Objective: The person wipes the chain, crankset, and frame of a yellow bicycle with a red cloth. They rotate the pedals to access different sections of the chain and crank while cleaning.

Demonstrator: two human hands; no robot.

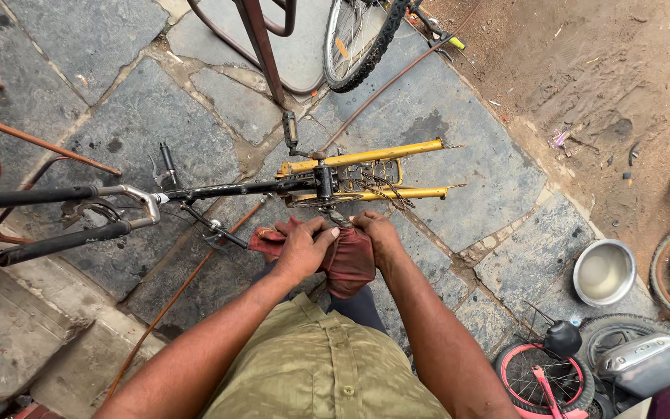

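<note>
Gripping a dark red rag [347,260] with both left hand [302,250] and right hand [379,233], fingers curled shut, beneath the yellow bicycle frame [366,157]; crank area under the rag hidden.

Rag [348,260]: dark red, plain. Bicycle frame [366,157]: yellow rear stays, black front tubes. Shirt [323,365]: olive green with a faint mottled pattern. Floor [118,116]: grey stone slabs with pale joints. Bowl [604,271]: silver metal. Small wheel [540,378]: pink rim, black tyre. Hose [180,291]: orange-brown.
</note>
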